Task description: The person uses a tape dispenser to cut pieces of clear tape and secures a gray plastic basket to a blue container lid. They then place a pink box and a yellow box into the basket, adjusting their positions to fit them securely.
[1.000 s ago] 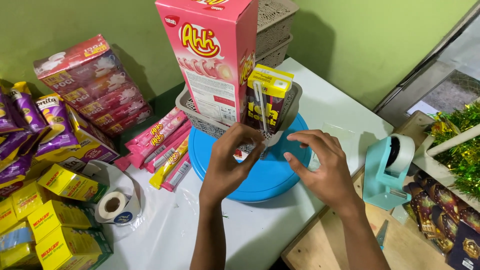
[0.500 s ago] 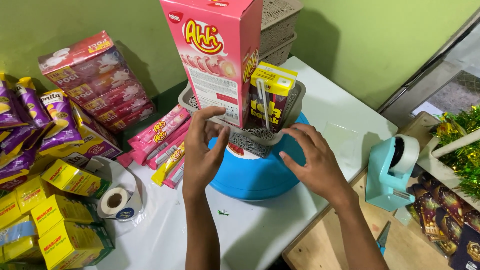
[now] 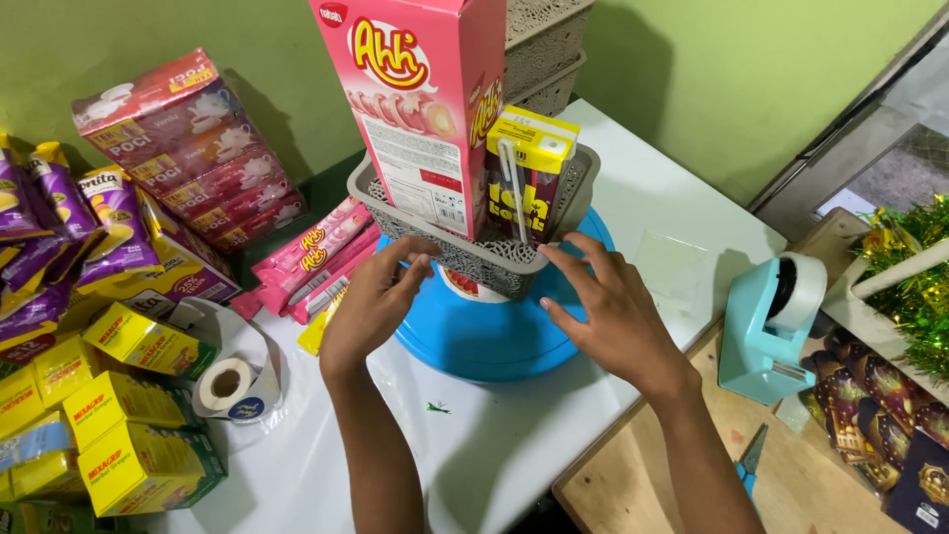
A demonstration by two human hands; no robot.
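A grey lattice basket (image 3: 465,252) stands on a round blue lid (image 3: 494,336) on the white table. Inside it a tall pink snack box (image 3: 420,99) stands upright beside a yellow and dark drink carton (image 3: 529,173) with a straw. My left hand (image 3: 371,302) has its fingertips on the basket's near left edge. My right hand (image 3: 608,307) touches the basket's near right corner with fingers spread. Neither hand grips anything.
Pink boxes (image 3: 188,148) are stacked at back left, with purple snack bags (image 3: 59,227) and yellow boxes (image 3: 129,435) at the left. Pink wafer packs (image 3: 316,252) lie by the lid. A tape roll (image 3: 227,386), a teal tape dispenser (image 3: 771,321) and green tinsel (image 3: 914,277) lie around.
Both hands moved forward from above the blue lid to the basket's near edge and now touch it. The view came closer.
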